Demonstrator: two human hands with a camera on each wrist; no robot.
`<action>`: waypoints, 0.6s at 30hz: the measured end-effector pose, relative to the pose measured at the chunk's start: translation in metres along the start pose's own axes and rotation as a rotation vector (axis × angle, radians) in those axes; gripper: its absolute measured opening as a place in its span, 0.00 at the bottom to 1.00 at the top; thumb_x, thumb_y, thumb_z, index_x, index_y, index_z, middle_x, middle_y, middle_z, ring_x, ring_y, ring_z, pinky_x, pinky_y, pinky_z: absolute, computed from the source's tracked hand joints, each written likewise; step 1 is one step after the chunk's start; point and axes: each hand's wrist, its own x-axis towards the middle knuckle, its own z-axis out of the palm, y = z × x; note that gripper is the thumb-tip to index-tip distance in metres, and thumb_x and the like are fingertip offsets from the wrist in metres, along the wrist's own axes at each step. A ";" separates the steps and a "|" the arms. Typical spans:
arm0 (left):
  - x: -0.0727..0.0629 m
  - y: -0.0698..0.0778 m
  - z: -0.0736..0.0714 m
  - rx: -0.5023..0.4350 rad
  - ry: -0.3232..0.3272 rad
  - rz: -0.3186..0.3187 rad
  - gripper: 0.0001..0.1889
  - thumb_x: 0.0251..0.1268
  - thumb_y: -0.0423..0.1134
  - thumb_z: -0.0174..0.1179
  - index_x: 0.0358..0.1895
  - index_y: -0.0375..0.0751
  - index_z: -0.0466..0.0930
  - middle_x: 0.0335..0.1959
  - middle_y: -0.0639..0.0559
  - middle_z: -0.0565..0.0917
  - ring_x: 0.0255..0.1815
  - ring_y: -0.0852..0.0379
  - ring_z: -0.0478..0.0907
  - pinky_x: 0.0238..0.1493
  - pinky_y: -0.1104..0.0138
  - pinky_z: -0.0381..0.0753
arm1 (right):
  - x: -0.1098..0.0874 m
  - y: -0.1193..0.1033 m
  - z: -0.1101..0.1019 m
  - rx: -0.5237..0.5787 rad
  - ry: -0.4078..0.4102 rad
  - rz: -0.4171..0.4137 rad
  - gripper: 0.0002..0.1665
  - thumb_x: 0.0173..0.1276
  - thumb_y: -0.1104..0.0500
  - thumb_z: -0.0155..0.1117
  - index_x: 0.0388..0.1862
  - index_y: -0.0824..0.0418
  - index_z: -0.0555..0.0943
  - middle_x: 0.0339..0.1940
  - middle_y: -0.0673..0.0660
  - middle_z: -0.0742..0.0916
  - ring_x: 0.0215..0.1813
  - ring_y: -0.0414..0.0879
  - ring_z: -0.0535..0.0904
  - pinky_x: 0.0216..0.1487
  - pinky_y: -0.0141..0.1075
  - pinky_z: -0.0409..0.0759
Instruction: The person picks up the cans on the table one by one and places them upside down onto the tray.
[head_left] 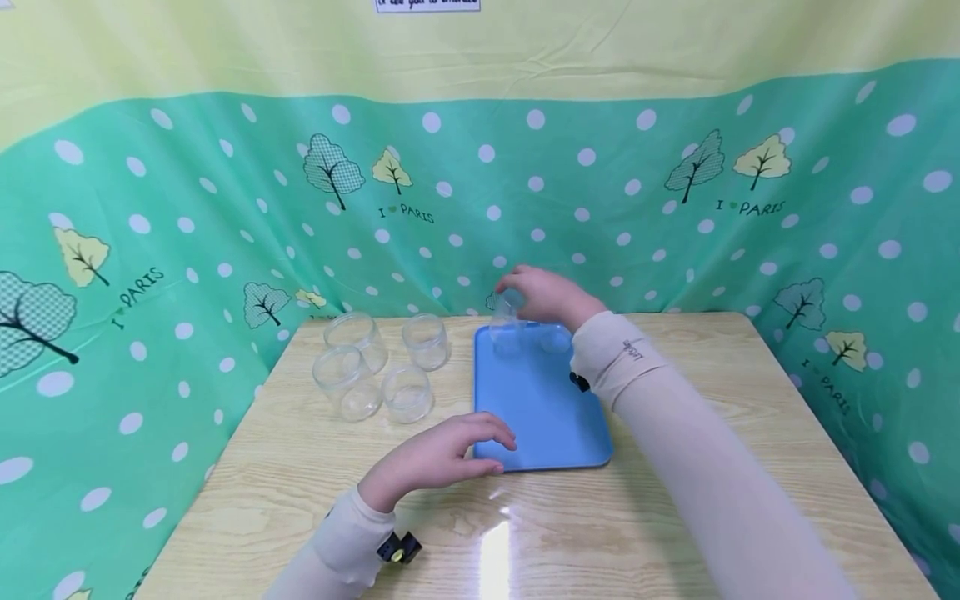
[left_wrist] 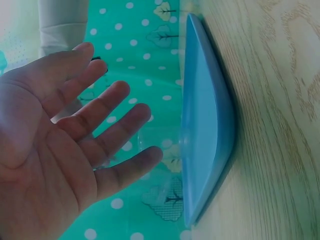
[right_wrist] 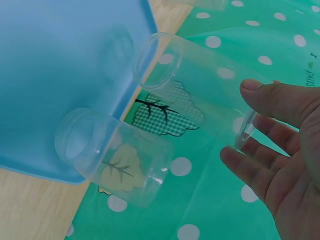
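At the back of the blue tray point(head_left: 543, 408), my right hand point(head_left: 546, 296) holds a clear plastic jar point(right_wrist: 205, 95) by its upper end, thumb on one side and fingers on the other. The jar's lower end is over the tray's back left part. Beside it, a second clear jar point(right_wrist: 132, 160) stands on the tray toward the back right, partly hidden by the hand in the head view. My left hand point(head_left: 450, 450) hovers at the tray's front left corner, fingers spread and palm bare in the left wrist view.
Left of the tray, several clear jars of differing sizes stand close together on the wooden table point(head_left: 255, 500), among them a large jar point(head_left: 356, 337) at the back and a small jar point(head_left: 408, 393) in front. A green dotted curtain point(head_left: 465, 200) hangs behind the table.
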 end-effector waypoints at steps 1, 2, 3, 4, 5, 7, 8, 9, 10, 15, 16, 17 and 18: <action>0.000 0.000 0.000 0.002 -0.001 0.000 0.13 0.76 0.47 0.61 0.58 0.55 0.82 0.61 0.62 0.80 0.66 0.62 0.75 0.68 0.64 0.76 | 0.001 0.000 0.001 0.003 -0.002 0.000 0.32 0.67 0.66 0.70 0.68 0.48 0.78 0.73 0.56 0.74 0.72 0.55 0.72 0.70 0.50 0.76; 0.000 0.000 0.000 0.003 -0.003 -0.001 0.13 0.76 0.47 0.61 0.58 0.55 0.82 0.61 0.62 0.80 0.66 0.62 0.75 0.68 0.64 0.76 | 0.002 0.000 0.003 0.000 -0.006 0.001 0.32 0.67 0.66 0.70 0.68 0.48 0.78 0.73 0.56 0.74 0.72 0.55 0.72 0.70 0.50 0.76; 0.000 0.000 -0.001 0.004 -0.004 -0.001 0.13 0.76 0.46 0.61 0.58 0.55 0.82 0.61 0.62 0.80 0.66 0.62 0.75 0.68 0.64 0.76 | 0.003 0.000 0.004 -0.006 -0.010 0.003 0.32 0.67 0.66 0.70 0.68 0.47 0.78 0.73 0.56 0.74 0.72 0.55 0.72 0.70 0.49 0.76; 0.000 -0.001 0.000 0.003 -0.005 -0.002 0.13 0.76 0.46 0.61 0.58 0.55 0.82 0.61 0.62 0.80 0.66 0.62 0.75 0.68 0.64 0.76 | 0.004 0.000 0.005 -0.007 -0.014 0.003 0.32 0.67 0.66 0.70 0.68 0.47 0.78 0.73 0.56 0.75 0.72 0.54 0.72 0.70 0.49 0.76; 0.000 -0.001 0.000 0.003 -0.006 -0.001 0.13 0.76 0.46 0.61 0.58 0.55 0.82 0.61 0.62 0.80 0.66 0.62 0.75 0.68 0.64 0.76 | 0.005 0.001 0.007 -0.007 -0.016 0.003 0.32 0.67 0.66 0.70 0.68 0.47 0.78 0.72 0.55 0.75 0.72 0.54 0.72 0.70 0.49 0.76; 0.000 0.000 0.000 0.002 -0.006 -0.001 0.12 0.76 0.46 0.61 0.58 0.55 0.82 0.61 0.62 0.80 0.66 0.62 0.75 0.69 0.64 0.76 | 0.007 0.001 0.009 -0.014 -0.019 -0.001 0.32 0.67 0.67 0.69 0.68 0.47 0.79 0.72 0.55 0.76 0.72 0.54 0.72 0.70 0.49 0.76; 0.000 0.000 0.000 0.001 -0.007 -0.002 0.12 0.76 0.47 0.61 0.58 0.55 0.82 0.61 0.62 0.80 0.66 0.62 0.75 0.69 0.64 0.76 | 0.008 0.002 0.010 -0.021 -0.021 -0.001 0.32 0.67 0.66 0.70 0.68 0.47 0.79 0.72 0.55 0.76 0.72 0.54 0.72 0.70 0.48 0.76; 0.000 0.000 0.000 0.001 -0.008 -0.002 0.12 0.76 0.47 0.61 0.58 0.55 0.82 0.61 0.62 0.80 0.66 0.62 0.74 0.69 0.64 0.76 | 0.009 0.002 0.011 -0.024 -0.023 -0.001 0.31 0.67 0.66 0.70 0.68 0.47 0.79 0.72 0.55 0.76 0.72 0.54 0.72 0.70 0.48 0.76; 0.000 0.000 -0.001 0.001 -0.010 -0.004 0.13 0.76 0.47 0.61 0.58 0.55 0.82 0.61 0.62 0.80 0.66 0.62 0.74 0.69 0.64 0.76 | 0.010 0.002 0.012 -0.027 -0.025 0.000 0.32 0.67 0.66 0.70 0.68 0.46 0.79 0.72 0.55 0.76 0.72 0.54 0.72 0.70 0.48 0.76; 0.000 0.001 -0.001 0.008 -0.018 -0.001 0.12 0.76 0.45 0.61 0.58 0.55 0.82 0.61 0.61 0.80 0.67 0.61 0.74 0.69 0.64 0.75 | 0.013 0.001 0.015 -0.036 -0.030 0.005 0.32 0.68 0.66 0.70 0.68 0.45 0.79 0.73 0.54 0.75 0.73 0.55 0.71 0.72 0.50 0.74; 0.000 0.001 -0.002 0.009 -0.019 -0.001 0.12 0.76 0.44 0.61 0.58 0.55 0.82 0.61 0.61 0.80 0.67 0.61 0.74 0.69 0.64 0.75 | 0.013 0.001 0.016 -0.040 -0.029 0.005 0.32 0.68 0.66 0.69 0.68 0.45 0.79 0.73 0.54 0.75 0.73 0.55 0.71 0.72 0.50 0.74; 0.000 0.001 -0.001 0.010 -0.019 0.000 0.12 0.76 0.43 0.61 0.58 0.55 0.82 0.61 0.61 0.80 0.67 0.61 0.74 0.69 0.64 0.75 | 0.013 0.000 0.016 -0.042 -0.028 0.004 0.32 0.68 0.66 0.69 0.68 0.46 0.79 0.72 0.54 0.75 0.73 0.55 0.71 0.72 0.50 0.74; 0.000 0.001 -0.001 0.009 -0.019 0.002 0.12 0.75 0.43 0.62 0.58 0.55 0.82 0.61 0.61 0.80 0.67 0.61 0.74 0.69 0.64 0.75 | 0.014 0.000 0.017 -0.045 -0.028 0.003 0.32 0.68 0.67 0.69 0.68 0.46 0.79 0.73 0.54 0.75 0.74 0.55 0.71 0.72 0.50 0.73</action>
